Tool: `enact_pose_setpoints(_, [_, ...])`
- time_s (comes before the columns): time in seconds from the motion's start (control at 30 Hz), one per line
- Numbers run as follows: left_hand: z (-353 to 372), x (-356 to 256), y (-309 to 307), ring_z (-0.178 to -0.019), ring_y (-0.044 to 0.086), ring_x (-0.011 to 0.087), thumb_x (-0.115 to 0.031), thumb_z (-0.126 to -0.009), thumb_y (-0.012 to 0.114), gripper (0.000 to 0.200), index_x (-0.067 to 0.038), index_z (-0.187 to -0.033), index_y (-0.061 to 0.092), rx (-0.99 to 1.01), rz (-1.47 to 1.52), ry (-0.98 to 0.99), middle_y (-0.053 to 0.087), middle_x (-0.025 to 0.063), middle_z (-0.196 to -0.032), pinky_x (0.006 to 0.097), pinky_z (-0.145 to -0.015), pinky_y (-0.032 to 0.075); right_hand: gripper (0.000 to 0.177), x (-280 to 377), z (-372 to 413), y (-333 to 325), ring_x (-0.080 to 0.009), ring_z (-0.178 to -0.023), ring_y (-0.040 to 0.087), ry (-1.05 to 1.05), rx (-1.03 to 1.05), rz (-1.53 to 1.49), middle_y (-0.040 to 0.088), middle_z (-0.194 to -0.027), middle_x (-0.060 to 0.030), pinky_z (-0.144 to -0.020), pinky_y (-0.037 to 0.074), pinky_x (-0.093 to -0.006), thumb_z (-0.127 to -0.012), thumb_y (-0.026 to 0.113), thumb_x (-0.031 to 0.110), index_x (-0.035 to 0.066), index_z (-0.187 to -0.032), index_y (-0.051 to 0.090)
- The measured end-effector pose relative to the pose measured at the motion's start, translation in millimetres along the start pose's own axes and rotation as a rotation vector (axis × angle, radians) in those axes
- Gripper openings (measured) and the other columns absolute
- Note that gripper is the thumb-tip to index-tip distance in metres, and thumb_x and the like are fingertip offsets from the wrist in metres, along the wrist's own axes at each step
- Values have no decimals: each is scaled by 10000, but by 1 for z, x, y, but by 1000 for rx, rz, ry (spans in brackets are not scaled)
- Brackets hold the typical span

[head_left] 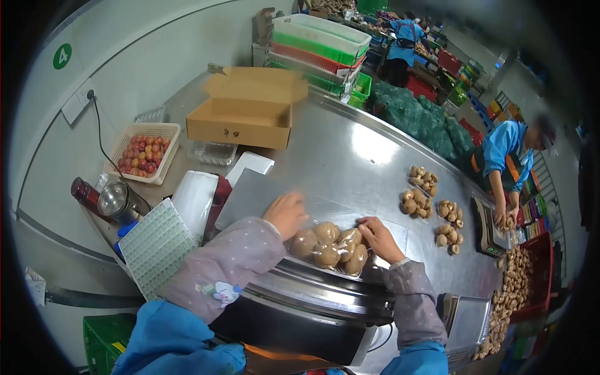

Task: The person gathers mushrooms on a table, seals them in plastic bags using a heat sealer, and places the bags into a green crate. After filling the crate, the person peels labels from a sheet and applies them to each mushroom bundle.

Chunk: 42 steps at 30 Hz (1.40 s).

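A tray of brown mushrooms point(328, 245) under shiny clear plastic film sits in front of me, on the near edge of the steel film wrapper point(312, 284). My left hand point(287, 214) is just beyond the tray's left side, over the flat plate, its fingers smeared by motion. At the tray's upper right corner, my right hand point(381, 239) has its fingers curled and pinched on the film's edge. More clear film point(350, 215) spreads over the surface behind the tray.
An open cardboard box point(240, 119) and a basket of red fruit point(144, 153) stand at the left. Several mushroom portions point(417, 203) lie to the right. A co-worker point(506, 156) handles mushrooms over a scale point(490, 228). A label sheet point(156, 247) lies near my left sleeve.
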State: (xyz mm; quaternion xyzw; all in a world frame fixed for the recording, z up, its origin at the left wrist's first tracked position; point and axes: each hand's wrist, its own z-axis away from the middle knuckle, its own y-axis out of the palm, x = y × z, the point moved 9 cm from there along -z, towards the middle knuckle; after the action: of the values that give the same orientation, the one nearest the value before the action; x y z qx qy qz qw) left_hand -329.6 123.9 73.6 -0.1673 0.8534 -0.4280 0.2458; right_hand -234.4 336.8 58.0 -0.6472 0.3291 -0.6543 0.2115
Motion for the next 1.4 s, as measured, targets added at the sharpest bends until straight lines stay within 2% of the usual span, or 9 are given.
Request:
enact_pose_setpoints(0.17, [26,16,33,-680,533,169,-431,-917,486,420,-36,-799,569,846,641,-825,576,117,-817,335,-558,434,595,-15,41,30,-217,-843,601,645,451,-467,642,-922,-107,-738,479,-326,-945,357,519,-13,-1116,563])
enact_pose_setpoints(0.43, [160,-33,45,-393,330,47,-519,-926,417,481,-114,-721,575,1183,1415,-1354,422,-32,-534,233,-327,211,576,6,141,64,-223,-982,596,782,559,-648,619,-1077,-128,-848,477,-337,-962,331,475,-23,-1122,573])
enact_pose_setpoints(0.53, [212,-67,-3,-350,366,92,-545,-914,417,538,-83,-766,648,1509,1092,-917,586,44,-545,232,-371,324,442,24,195,86,-234,-859,626,449,561,-736,660,-921,-143,-763,481,-353,-967,381,394,29,-1073,608])
enact_pose_setpoints(0.67, [245,-45,24,-566,626,214,-580,-844,495,584,-60,-651,678,1208,490,-603,633,68,-559,344,-608,503,464,16,226,116,-368,-572,610,69,415,325,603,-688,-245,-545,472,-426,-934,440,398,-22,-881,628])
enact_pose_setpoints(0.73, [238,-46,10,-592,627,238,-576,-824,530,560,-69,-629,667,1158,495,-488,631,78,-576,344,-631,498,331,-13,245,114,-174,-848,644,658,501,85,681,-847,-109,-723,498,-309,-866,608,357,42,-909,701])
enact_pose_setpoints(0.87, [231,-35,-29,-546,521,97,-354,-821,668,379,-37,-623,601,884,631,-404,591,34,-585,272,-545,431,260,10,257,90,-113,-686,578,476,135,-402,632,-696,-52,-639,464,-278,-842,638,263,16,-769,666])
enact_pose_setpoints(1.07, [253,-43,-36,-518,464,59,-191,-877,611,303,5,-660,532,61,1259,-1183,542,3,-562,271,-455,357,266,11,280,102,-45,-465,355,784,-349,-971,411,-595,49,-416,285,-219,-936,515,267,99,-730,500])
enact_pose_setpoints(1.2, [245,-43,-77,-449,471,109,-177,-896,575,298,-16,-665,479,-88,516,-756,485,30,-529,280,-425,352,336,13,289,107,-28,-444,280,812,-302,-1063,325,-548,81,-390,212,-204,-953,473,355,127,-706,469])
enact_pose_setpoints(1.4, [235,-49,-60,-547,591,283,-258,-885,535,210,-108,-742,503,208,-206,-409,565,88,-594,411,-494,459,234,40,257,71,-381,-596,560,368,-334,486,568,-638,-158,-510,417,-442,-861,577,242,65,-725,511])
